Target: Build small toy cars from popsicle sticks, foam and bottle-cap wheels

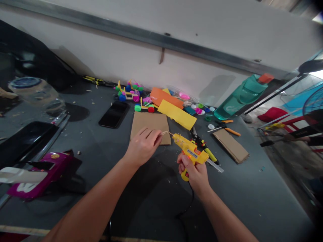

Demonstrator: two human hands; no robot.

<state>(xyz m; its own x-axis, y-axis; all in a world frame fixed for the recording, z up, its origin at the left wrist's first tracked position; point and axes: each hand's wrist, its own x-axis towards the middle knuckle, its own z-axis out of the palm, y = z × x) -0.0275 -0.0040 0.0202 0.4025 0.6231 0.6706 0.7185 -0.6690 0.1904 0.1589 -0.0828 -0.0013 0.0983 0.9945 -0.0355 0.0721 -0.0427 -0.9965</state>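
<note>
My right hand (194,173) is wrapped round the handle of a yellow hot glue gun (190,149), with a clear glue stick (215,165) poking out of its back end. My left hand (143,146) pinches a thin, light-coloured stick (164,133). The gun's nozzle points left and is close to the stick's tip; whether they touch I cannot tell. Beneath the left fingers lies a square of brown cardboard (148,121). The glue gun's black cord (190,198) hangs down below the right hand.
Behind the cardboard are small wheeled toys (144,107), yellow paper (178,113) and orange paper (165,97). A black phone (114,114) lies left. To the right are pliers (210,153), stacked cardboard (230,145) and a teal bottle (239,95). A purple power strip (41,178) sits front left.
</note>
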